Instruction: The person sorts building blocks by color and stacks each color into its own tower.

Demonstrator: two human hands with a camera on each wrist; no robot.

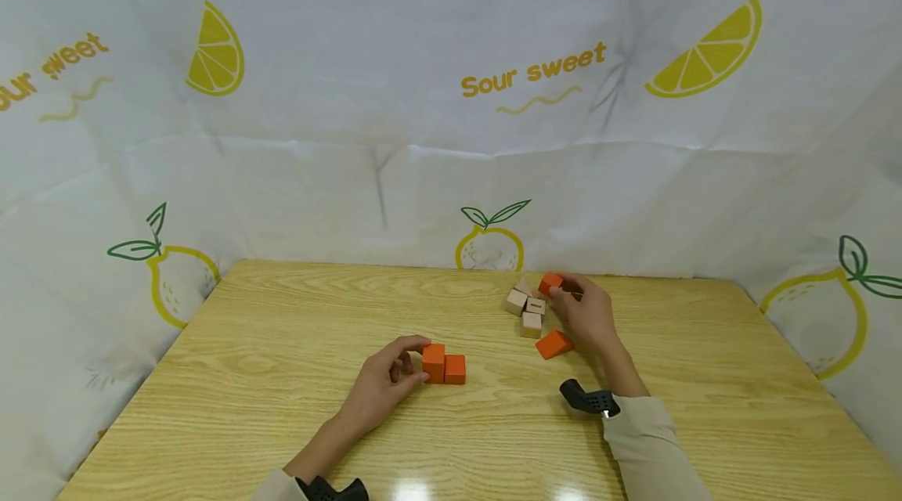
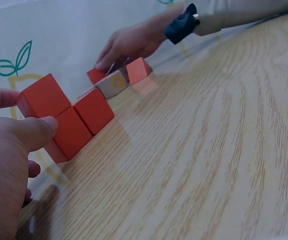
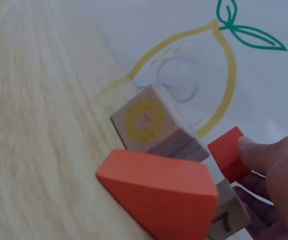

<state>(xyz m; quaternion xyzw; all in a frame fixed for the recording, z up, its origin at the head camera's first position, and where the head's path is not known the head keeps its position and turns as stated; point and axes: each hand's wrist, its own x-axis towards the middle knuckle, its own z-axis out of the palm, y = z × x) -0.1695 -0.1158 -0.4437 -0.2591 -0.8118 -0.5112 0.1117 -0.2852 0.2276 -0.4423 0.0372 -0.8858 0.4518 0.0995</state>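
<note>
Two orange cubes are stacked left of centre on the table, and a third orange cube stands against the lower one's right side. My left hand pinches the upper cube between thumb and index finger; the thumb lies near its seam with the lower cube. Farther back on the right, my right hand pinches another orange cube by thumb and fingers, beside a cluster of plain wooden blocks. An orange slanted block lies on the table just in front of that cluster.
One wooden block shows a yellow ring; another bears a dark mark like a 7. A pale pointed piece stands at the cluster's back. Behind the wooden table hangs a white lemon-print cloth.
</note>
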